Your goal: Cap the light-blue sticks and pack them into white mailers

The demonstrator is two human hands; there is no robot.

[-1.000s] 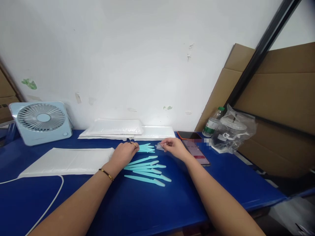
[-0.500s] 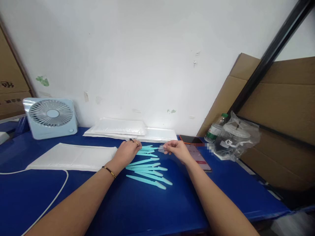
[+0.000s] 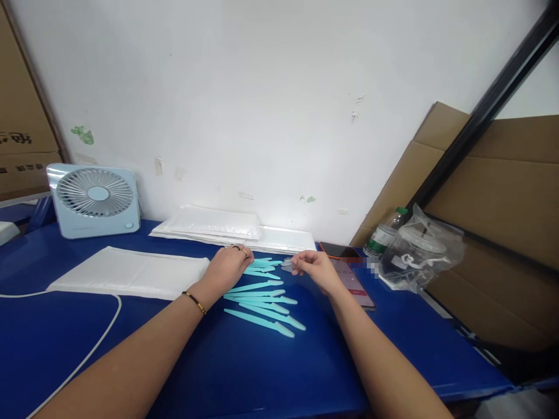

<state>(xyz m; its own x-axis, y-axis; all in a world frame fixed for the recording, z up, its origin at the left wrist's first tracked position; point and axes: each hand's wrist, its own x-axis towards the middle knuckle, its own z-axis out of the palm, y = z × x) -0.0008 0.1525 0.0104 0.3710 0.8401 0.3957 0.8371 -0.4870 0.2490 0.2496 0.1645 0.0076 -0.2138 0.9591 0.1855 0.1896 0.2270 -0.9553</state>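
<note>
The blue table top (image 3: 244, 372) runs bare from the near edge up to the forearms, and its right-hand edge falls away diagonally past the elbow toward the brown cardboard sheets (image 3: 502, 203) leaning against the wall. To the left, a flat white padded pouch (image 3: 131, 272) lies just beside the left wrist, with a white cable (image 3: 94, 343) curving across the open surface in front of it and a pale blue desk fan (image 3: 96, 201) standing well back by the wall. A stack of white padded envelopes (image 3: 231, 228) closes off the far side, and a dark phone with a lit screen (image 3: 351, 279) lies just right of the right hand, near a crumpled clear plastic bag (image 3: 419, 247). The slim turquoise plastic sticks (image 3: 262, 302) lie fanned between the two forearms, tips pointing right, a further small bunch between the hands. The left hand (image 3: 227, 269) rests knuckles up with its fingers curled onto the ends of that bunch, touching them. The right hand (image 3: 314, 270) is loosely closed, thumb and forefinger pinching a small clear plastic piece (image 3: 287, 265) just beside the bunch's tips.
</note>
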